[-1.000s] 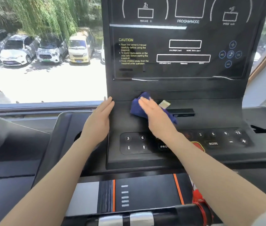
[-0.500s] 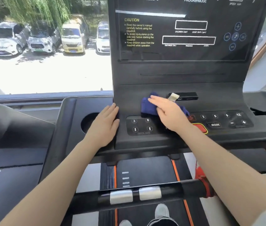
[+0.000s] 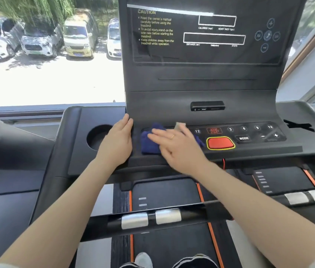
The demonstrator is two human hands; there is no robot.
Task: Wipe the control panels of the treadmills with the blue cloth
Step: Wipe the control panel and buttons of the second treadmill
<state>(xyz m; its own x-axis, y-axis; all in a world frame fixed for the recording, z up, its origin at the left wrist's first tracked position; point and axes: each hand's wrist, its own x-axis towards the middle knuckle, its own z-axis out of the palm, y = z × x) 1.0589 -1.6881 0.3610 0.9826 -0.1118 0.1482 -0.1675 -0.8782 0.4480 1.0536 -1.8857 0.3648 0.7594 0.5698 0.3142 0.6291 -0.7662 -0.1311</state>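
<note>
The treadmill's black control panel (image 3: 201,115) fills the upper middle, with a dark display above and a button strip below. A crumpled blue cloth (image 3: 149,143) with a pale tag lies on the left end of the button strip. My right hand (image 3: 177,147) presses flat on the cloth, fingers straight and pointing left, hiding the buttons beneath. My left hand (image 3: 117,140) rests flat on the panel's left edge beside the cloth, fingers straight.
A red oval button (image 3: 220,143) with a yellow rim sits right of my hand, near MODE and number keys. A round cup hole (image 3: 97,137) is left of the panel. A black handlebar (image 3: 152,219) with silver sensors crosses below. A window shows parked cars.
My right hand has slid the cloth down from the ledge below the display onto the button strip and to the left. The left hand moved down the panel's edge. The camera tilted downward.
</note>
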